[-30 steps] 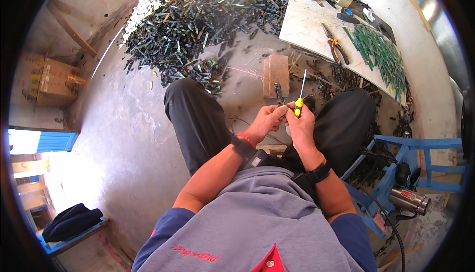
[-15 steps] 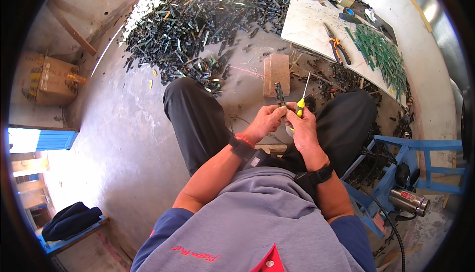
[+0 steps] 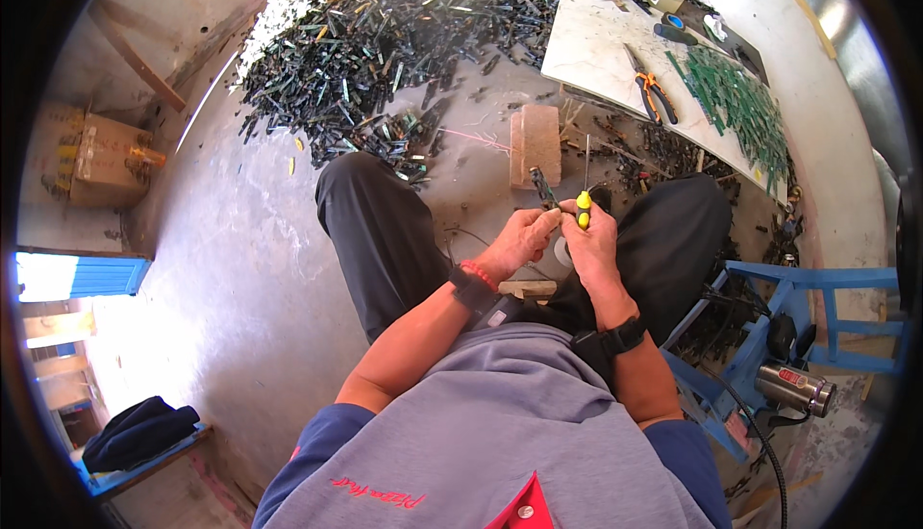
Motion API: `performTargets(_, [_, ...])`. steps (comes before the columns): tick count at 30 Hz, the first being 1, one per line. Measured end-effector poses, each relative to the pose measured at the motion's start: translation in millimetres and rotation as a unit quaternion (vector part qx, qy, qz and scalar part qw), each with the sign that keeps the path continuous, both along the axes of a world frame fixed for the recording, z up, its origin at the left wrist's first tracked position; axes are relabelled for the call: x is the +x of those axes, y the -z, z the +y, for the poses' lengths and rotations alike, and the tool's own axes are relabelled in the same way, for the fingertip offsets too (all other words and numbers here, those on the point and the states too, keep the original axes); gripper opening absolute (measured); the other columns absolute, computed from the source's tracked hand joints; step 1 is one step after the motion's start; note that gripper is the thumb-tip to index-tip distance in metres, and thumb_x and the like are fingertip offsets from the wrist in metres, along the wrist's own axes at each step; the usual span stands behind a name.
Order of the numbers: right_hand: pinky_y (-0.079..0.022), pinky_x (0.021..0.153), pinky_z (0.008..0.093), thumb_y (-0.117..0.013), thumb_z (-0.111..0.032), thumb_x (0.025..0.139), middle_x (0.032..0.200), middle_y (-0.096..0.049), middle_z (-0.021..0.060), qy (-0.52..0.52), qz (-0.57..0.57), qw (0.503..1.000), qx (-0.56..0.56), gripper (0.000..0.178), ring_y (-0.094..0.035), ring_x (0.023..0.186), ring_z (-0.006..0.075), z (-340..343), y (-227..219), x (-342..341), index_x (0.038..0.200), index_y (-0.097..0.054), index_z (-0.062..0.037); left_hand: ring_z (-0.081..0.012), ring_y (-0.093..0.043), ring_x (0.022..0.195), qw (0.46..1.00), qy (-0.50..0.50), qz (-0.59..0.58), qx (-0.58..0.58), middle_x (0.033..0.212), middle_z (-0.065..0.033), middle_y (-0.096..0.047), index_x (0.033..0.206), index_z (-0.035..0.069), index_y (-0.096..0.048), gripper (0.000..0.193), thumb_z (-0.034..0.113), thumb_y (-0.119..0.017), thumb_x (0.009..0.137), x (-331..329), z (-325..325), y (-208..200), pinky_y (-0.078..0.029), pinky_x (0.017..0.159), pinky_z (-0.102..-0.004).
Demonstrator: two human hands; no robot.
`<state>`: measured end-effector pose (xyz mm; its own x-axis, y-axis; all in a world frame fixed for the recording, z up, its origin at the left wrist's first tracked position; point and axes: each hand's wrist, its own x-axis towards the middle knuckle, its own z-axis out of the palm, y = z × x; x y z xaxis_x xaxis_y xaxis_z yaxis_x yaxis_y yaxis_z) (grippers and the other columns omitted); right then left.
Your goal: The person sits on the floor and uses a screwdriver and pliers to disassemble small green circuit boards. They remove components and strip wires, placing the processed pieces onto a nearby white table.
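Note:
Between my knees, my left hand [image 3: 525, 239] is closed on a dark, narrow strip [image 3: 543, 186] that looks like a small circuit board. The strip's far end sticks out beyond my fingers, tilted to the left. My right hand [image 3: 591, 242] grips a screwdriver [image 3: 585, 210] with a yellow and black handle, its thin metal shaft pointing away from me. The fingertips of both hands meet at the near end of the strip, and they hide that end. A reddish brick [image 3: 536, 147] lies on the floor just beyond my hands.
A large heap of dark strips [image 3: 356, 67] covers the far floor. On a pale board [image 3: 596, 48] at the right lie orange-handled pliers [image 3: 651, 87] and green strips [image 3: 740, 111]. A blue stool [image 3: 808, 284] with a steel flask [image 3: 794, 389] stands at my right; a cardboard box [image 3: 111, 159] is far left.
The screwdriver has turned to point more straight ahead, its handle slightly lower. The strip's far end has dipped toward me and leans more to the left.

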<state>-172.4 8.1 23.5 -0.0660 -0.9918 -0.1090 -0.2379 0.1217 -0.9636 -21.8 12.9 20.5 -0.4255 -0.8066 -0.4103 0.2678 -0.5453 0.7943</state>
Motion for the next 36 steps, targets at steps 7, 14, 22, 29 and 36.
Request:
performTargets(7, [-0.043,0.058,0.0240,-0.063,-0.002,0.085,0.072,-0.058,-0.0015,-0.016,0.017,1.000,0.000,0.013,-0.048,0.064,0.0048,3,-21,-1,0.097,-0.066,0.0014,-0.0028,-0.028,0.054,1.000,0.001,0.014,0.018,0.069,0.0081,-0.034,0.086,0.010,-0.052,0.028,0.034,-0.050,0.100,-1,1,-6,-0.024,0.048,-0.0223])
performTargets(14, [-0.043,0.061,0.0228,-0.065,-0.004,0.087,0.077,-0.059,-0.0025,-0.018,-0.079,0.997,-0.005,0.016,-0.048,0.068,0.0042,7,-12,9,0.102,-0.064,0.0011,-0.0053,-0.030,0.054,0.995,0.000,0.089,0.053,0.065,0.0066,-0.035,0.081,0.011,-0.051,0.028,0.032,-0.049,0.100,13,-1,0,-0.025,0.049,-0.0237])
performTargets(22, [-0.047,0.063,0.0260,-0.069,-0.009,0.085,0.077,-0.062,0.0033,-0.017,-0.008,1.000,-0.017,0.021,-0.052,0.067,0.0090,13,-20,13,0.102,-0.063,0.0009,-0.0109,-0.039,0.057,0.999,-0.032,-0.008,-0.013,0.066,0.0003,-0.047,0.076,0.009,-0.052,0.040,0.041,-0.043,0.099,17,-3,5,-0.032,0.055,-0.0261])
performTargets(29, [-0.047,0.058,0.0234,-0.070,-0.008,0.085,0.076,-0.060,0.0004,-0.027,0.001,1.000,-0.016,0.022,-0.053,0.065,0.0062,14,-18,15,0.104,-0.062,0.0014,-0.0109,-0.043,0.060,0.998,-0.053,0.015,0.000,0.069,-0.0014,-0.053,0.084,0.006,-0.057,0.041,0.041,-0.042,0.099,16,-5,18,-0.035,0.057,-0.0274])
performTargets(36, [-0.046,0.056,0.0217,-0.069,-0.007,0.087,0.075,-0.060,-0.0009,-0.078,-0.024,0.997,0.000,0.018,-0.053,0.062,0.0050,19,-8,20,0.102,-0.062,0.0010,-0.0116,-0.057,0.077,0.997,-0.073,-0.038,-0.010,0.086,-0.0010,-0.060,0.108,0.004,-0.060,0.039,0.038,-0.043,0.100,17,-9,34,-0.046,0.066,-0.0285])
